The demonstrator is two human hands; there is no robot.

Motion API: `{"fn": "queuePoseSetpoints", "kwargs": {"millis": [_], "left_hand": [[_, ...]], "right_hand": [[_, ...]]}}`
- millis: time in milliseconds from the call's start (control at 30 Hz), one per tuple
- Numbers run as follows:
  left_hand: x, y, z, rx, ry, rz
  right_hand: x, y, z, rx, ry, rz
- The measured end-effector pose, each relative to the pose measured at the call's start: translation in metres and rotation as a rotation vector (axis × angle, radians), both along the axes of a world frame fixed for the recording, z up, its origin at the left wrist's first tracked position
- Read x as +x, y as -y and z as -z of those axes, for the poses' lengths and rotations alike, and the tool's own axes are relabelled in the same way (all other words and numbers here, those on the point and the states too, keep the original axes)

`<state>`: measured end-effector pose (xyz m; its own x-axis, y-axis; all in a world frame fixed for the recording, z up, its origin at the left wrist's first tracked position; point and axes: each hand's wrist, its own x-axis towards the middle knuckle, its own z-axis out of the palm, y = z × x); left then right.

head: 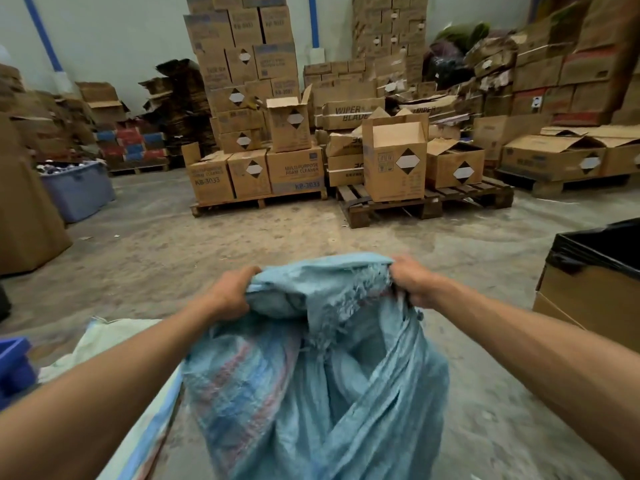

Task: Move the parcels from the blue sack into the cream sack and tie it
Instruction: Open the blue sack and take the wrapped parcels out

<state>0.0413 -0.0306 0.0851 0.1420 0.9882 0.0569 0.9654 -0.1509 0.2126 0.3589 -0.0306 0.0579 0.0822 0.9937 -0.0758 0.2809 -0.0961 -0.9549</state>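
Note:
The blue sack (311,393), a woven bag with faded red stripes and a frayed mouth, stands in front of me on the concrete floor. My left hand (230,294) grips the left side of its mouth. My right hand (410,280) grips the right side, fingers curled into the frayed edge. The fabric between my hands is bunched, so the sack's inside and any parcels are hidden. The cream sack (104,344) lies flat on the floor to the left, under my left forearm.
A cardboard box lined with black plastic (595,282) stands at the right. A blue crate (14,368) sits at the left edge. Pallets of stacked cartons (263,174) fill the back, with a grey tub (78,192) at the left. Bare concrete floor (242,244) lies ahead.

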Motion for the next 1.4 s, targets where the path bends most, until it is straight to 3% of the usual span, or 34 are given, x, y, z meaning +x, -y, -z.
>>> {"fn": "queuePoseSetpoints", "kwargs": {"millis": [67, 133, 300, 433, 533, 567, 667, 800, 867, 967, 1033, 1100, 1200, 1300, 1400], "left_hand": [[-0.007, -0.001, 0.013, 0.030, 0.051, -0.084], [-0.010, -0.001, 0.019, 0.018, 0.154, -0.230], [-0.024, 0.003, 0.000, -0.360, 1.036, -0.328], [-0.034, 0.002, -0.034, -0.359, 1.336, -0.300], [-0.046, -0.002, -0.060, -0.338, 1.270, -0.253], [-0.051, -0.002, -0.070, -0.373, 1.196, -0.233], [-0.065, 0.000, -0.096, -0.546, 0.797, -0.215], [-0.044, 0.000, -0.121, -0.665, 0.432, -0.119], [-0.032, -0.003, -0.129, -0.551, 0.204, -0.037], [-0.017, -0.011, -0.140, -0.051, 0.032, -0.050], [-0.011, -0.016, -0.142, 0.096, 0.198, -0.112], [-0.003, -0.017, -0.133, 0.043, 0.484, -0.155], [0.012, -0.011, -0.112, -0.054, 0.819, -0.236], [0.028, -0.014, -0.090, -0.019, 0.967, -0.244], [0.045, -0.012, -0.082, -0.002, 1.015, -0.241]], "right_hand": [[0.016, -0.001, -0.010, -0.056, -0.145, -0.044], [0.026, 0.005, -0.012, -0.102, -0.130, -0.183], [0.023, 0.025, -0.007, -0.029, 0.369, -0.523], [0.017, 0.033, -0.022, -0.010, 0.454, -0.636], [0.006, 0.036, -0.029, 0.078, 0.738, -0.549], [0.005, 0.038, -0.036, 0.098, 0.712, -0.441], [0.017, 0.022, -0.049, 0.136, 0.410, 0.002], [0.003, 0.008, -0.072, 0.253, 0.076, 0.261], [-0.008, 0.008, -0.091, 0.305, 0.012, 0.280], [-0.015, 0.005, -0.122, 0.382, -0.157, 0.317], [-0.017, 0.001, -0.135, 0.444, -0.229, 0.364], [-0.019, 0.003, -0.141, 0.517, -0.209, 0.420], [-0.008, 0.009, -0.126, 0.532, 0.203, 0.414], [0.011, 0.010, -0.087, 0.262, 0.652, 0.282], [0.015, 0.019, -0.067, 0.084, 0.749, 0.021]]}}
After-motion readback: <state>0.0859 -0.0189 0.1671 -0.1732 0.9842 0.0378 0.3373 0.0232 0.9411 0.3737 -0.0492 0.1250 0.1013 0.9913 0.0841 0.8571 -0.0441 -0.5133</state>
